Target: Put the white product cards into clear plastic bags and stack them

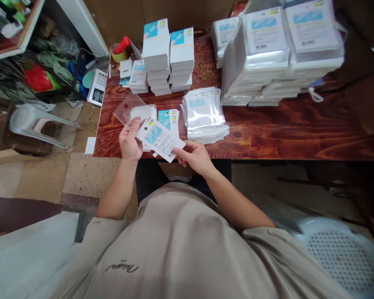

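My left hand and my right hand both grip one white printed card with a blue patch, held tilted just above the front edge of the wooden table. The left fingers pinch its upper left end, the right fingers its lower right end. Under the card lies a short stack of similar cards. A clear plastic sleeve lies flat on the table just beyond my left hand. To the right of the card sits a loose pile of bagged cards.
Tall stacks of white cards stand at the back. Large bundles of bagged cards fill the back right. Rubber bands lie between them. A small scale and a grey plastic chair are at the left.
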A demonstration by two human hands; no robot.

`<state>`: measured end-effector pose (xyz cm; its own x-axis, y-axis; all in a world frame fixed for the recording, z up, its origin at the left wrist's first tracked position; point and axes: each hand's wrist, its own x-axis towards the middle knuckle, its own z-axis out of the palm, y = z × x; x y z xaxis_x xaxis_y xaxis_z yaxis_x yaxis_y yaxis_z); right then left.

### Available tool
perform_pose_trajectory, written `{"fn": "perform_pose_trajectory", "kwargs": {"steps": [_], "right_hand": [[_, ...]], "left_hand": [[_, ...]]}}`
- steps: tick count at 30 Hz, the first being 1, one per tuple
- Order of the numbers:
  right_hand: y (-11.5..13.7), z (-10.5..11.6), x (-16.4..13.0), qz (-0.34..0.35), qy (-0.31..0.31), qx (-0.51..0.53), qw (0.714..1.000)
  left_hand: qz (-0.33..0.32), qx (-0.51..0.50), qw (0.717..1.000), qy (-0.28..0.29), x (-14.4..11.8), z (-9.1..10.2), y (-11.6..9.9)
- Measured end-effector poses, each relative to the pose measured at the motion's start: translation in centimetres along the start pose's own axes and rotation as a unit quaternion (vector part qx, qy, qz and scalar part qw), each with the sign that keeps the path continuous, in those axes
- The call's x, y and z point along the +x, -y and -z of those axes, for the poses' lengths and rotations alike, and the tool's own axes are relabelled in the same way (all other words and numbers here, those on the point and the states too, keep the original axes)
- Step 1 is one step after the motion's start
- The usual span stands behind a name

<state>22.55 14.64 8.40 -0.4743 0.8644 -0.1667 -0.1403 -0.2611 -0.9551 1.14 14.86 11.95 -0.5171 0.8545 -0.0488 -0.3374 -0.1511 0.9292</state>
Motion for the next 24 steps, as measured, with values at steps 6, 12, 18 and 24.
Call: {"fn": "perform_pose_trajectory", "kwargs": {"steps": [6, 12, 18, 24], "right_hand": [[0.1, -2.8, 0.0, -0.019, -0.113, 0.109, 0.987], [-0.7, -4.1, 1.6, 0.07, -0.207, 0.005, 0.976], [0.1, -2.0, 2.6, 0.157, -0.203, -0.158, 0.954], [2.1, 4.7, 5.6, 0.151, -0.316, -0.285, 0.892]], "left_hand": [[-0.013, 0.03, 0.999, -0.008, -1.0, -1.5, 1.5], [0.03, 0.014, 0.999, 0.042, -4.2, -2.5, 2.8], [0.079, 0.094, 0.988, 0.095, -4.1, -1.8, 1.8], [-0.097, 0.415, 0.904, -0.037, 1.0, 1.4, 0.7]]}}
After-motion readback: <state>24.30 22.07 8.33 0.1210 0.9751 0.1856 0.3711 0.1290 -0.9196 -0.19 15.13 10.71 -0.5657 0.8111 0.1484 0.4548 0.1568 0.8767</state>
